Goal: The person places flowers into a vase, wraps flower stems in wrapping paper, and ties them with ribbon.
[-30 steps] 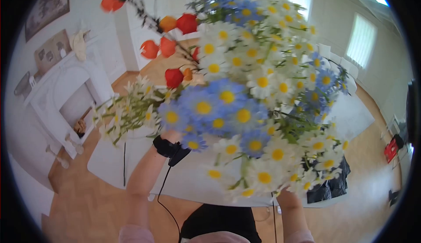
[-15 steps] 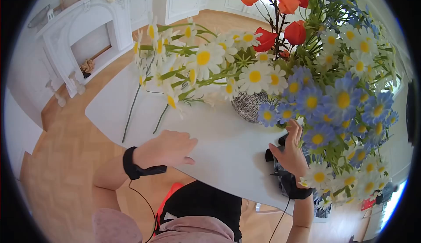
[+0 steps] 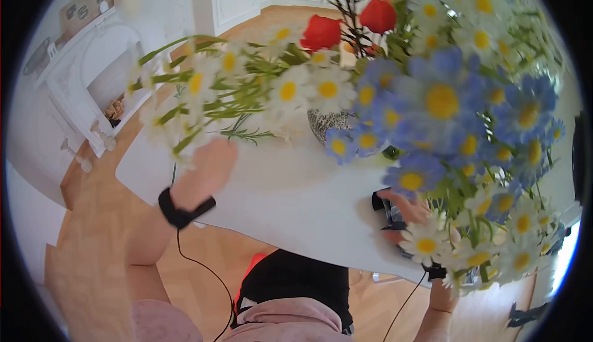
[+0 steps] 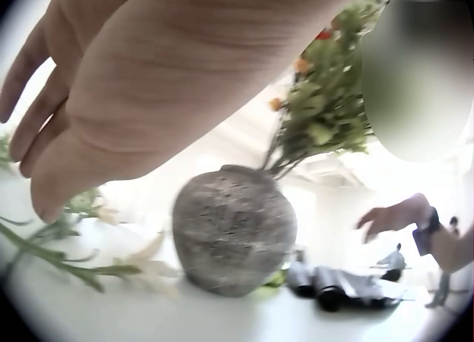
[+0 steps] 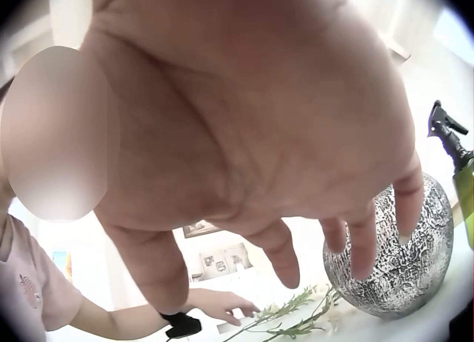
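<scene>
A round, rough grey-and-black vase (image 4: 233,231) stands on the white table, holding a large bouquet of white daisies (image 3: 290,90), blue daisies (image 3: 441,101) and red-orange blooms (image 3: 321,32). My left hand (image 3: 209,166) hovers left of the vase with nothing in it, fingers loosely extended. Just below and beyond its fingers lie loose green stems (image 4: 67,260) with pale flowers. To the right of the vase my right hand (image 5: 259,120) hangs in the air, fingers spread and slightly bent, holding nothing. In the head view the blossoms partly cover that hand.
By the right hand, a dark bundle with black cylindrical ends (image 4: 329,289) lies on the table. A spray bottle (image 5: 463,179) with a black nozzle stands near the vase. Cords trail from both wristbands. A white fireplace (image 3: 102,73) stands at the left wall.
The left hand has moved left and farther over the table, toward the loose stems. Both hands have come away from the bouquet; the right one has dropped lower behind the blossoms.
</scene>
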The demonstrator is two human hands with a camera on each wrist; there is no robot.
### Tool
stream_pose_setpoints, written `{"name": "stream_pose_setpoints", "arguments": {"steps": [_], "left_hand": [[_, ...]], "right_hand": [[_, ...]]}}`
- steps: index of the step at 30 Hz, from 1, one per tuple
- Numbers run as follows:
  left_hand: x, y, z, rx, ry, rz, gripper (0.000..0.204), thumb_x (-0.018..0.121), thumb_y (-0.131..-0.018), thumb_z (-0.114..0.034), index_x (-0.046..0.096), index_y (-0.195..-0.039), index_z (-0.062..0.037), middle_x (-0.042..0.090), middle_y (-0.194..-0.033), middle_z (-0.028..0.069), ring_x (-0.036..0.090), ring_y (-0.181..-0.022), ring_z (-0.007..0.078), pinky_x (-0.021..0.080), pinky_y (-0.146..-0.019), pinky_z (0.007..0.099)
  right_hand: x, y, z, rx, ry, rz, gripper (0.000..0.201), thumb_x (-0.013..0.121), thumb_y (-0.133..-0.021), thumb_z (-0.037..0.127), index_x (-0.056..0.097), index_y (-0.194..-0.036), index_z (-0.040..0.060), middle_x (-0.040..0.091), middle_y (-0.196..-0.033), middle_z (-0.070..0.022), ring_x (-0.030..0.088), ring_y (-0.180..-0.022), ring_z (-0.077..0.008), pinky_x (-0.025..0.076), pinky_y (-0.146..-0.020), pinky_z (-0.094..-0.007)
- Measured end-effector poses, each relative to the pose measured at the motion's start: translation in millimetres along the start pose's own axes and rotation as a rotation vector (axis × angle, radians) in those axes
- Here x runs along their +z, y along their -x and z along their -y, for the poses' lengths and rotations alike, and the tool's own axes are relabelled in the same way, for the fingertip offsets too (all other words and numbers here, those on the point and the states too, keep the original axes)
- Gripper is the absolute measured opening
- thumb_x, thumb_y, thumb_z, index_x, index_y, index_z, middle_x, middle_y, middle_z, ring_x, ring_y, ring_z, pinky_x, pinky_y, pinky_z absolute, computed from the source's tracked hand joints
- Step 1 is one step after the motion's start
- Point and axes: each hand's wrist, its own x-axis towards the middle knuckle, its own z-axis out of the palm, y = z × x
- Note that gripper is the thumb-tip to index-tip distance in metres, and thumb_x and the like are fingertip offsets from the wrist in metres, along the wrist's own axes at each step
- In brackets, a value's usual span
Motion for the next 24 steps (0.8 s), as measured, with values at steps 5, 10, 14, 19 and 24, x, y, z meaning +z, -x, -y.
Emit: {"name": "stream_pose_setpoints", "arguments": {"steps": [5, 10, 14, 19, 24], "left_hand": [[59.2, -48.2, 80.2, -0.123, -0.254, -0.076, 0.018, 0.051, -0.071, -0.008, 0.050, -0.088, -0.0029, 0.057, -0.077, 0.0114, 0.057, -0.075, 0.0283, 0.048, -0.064, 0.0372], [158.8, -49.2, 162.6, 0.386, -0.120, -0.289, 0.040, 0.047, -0.084, -0.036, 0.041, -0.106, -0.0027, 0.057, -0.087, 0.0148, 0.056, -0.080, 0.0226, 0.047, -0.065, 0.0403], [167.3, -106.2, 145.2, 0.500, -0.090, -0.240, 0.039, 0.047, -0.083, -0.034, 0.042, -0.105, -0.0024, 0.057, -0.087, 0.0148, 0.056, -0.080, 0.0233, 0.047, -0.066, 0.0401], [180.2, -116.2, 116.4, 0.495, -0.044, -0.107, 0.037, 0.048, -0.081, -0.030, 0.044, -0.104, -0.0018, 0.058, -0.088, 0.0148, 0.056, -0.082, 0.0244, 0.047, -0.067, 0.0398], [174.9, -103.9, 79.5, 0.370, -0.010, -0.043, 0.035, 0.048, -0.080, -0.026, 0.045, -0.104, -0.0012, 0.058, -0.088, 0.0148, 0.056, -0.083, 0.0255, 0.047, -0.068, 0.0395]], "right_hand": [[-32.0, -106.3, 2.3, -0.026, -0.025, 0.126, 0.054, 0.059, -0.071, 0.023, 0.039, -0.113, -0.0043, 0.036, -0.121, -0.0224, 0.040, -0.108, -0.0339, 0.034, -0.089, -0.0392], [-71.5, -116.3, -36.1, 0.059, -0.021, 0.197, 0.052, 0.061, -0.071, 0.028, 0.044, -0.110, -0.0023, 0.040, -0.119, -0.0200, 0.041, -0.106, -0.0331, 0.034, -0.088, -0.0380], [-67.3, -74.4, -51.1, 0.116, 0.241, 0.346, 0.057, 0.060, -0.073, 0.035, 0.043, -0.112, -0.0028, 0.039, -0.121, -0.0205, 0.039, -0.108, -0.0351, 0.034, -0.088, -0.0387], [-64.6, -55.6, -122.6, 0.431, 0.119, -0.069, 0.066, 0.058, -0.075, 0.037, 0.034, -0.119, -0.0057, 0.039, -0.120, -0.0221, 0.038, -0.111, -0.0337, 0.035, -0.091, -0.0379], [-16.1, -91.4, -193.3, 0.555, -0.094, -0.279, 0.101, 0.068, -0.060, 0.047, 0.018, -0.123, -0.0145, 0.029, -0.124, -0.0323, 0.028, -0.118, -0.0404, 0.027, -0.097, -0.0383]]}}
